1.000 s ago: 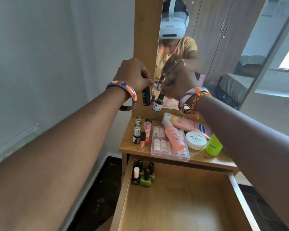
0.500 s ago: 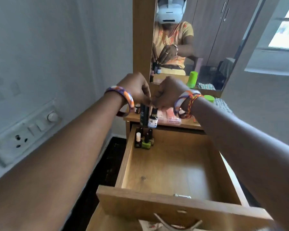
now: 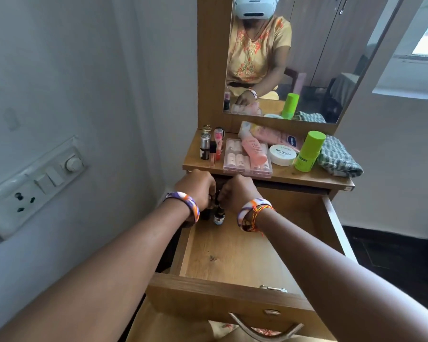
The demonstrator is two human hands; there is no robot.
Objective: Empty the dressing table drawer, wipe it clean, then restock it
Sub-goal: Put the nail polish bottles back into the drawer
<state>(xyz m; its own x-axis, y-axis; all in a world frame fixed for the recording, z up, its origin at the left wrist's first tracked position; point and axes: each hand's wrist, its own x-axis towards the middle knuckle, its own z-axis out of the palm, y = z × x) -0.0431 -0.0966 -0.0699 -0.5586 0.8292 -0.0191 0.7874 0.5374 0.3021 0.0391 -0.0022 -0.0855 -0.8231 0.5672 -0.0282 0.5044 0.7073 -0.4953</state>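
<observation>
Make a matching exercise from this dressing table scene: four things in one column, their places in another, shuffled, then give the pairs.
Things:
1. green bottle
2. checked cloth
3. small bottle
4. white jar

Places:
A. in the drawer, below the hands
B. right end of the top
C. on the top, between the pink tube and the green bottle
D. upright on the top, just left of the cloth

Pairs: 1-D, 2-B, 3-A, 4-C

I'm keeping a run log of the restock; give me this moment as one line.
phase: restocking | left hand and right hand: setting small bottles at drawer back-left corner | tabletop items: not yet returned
</observation>
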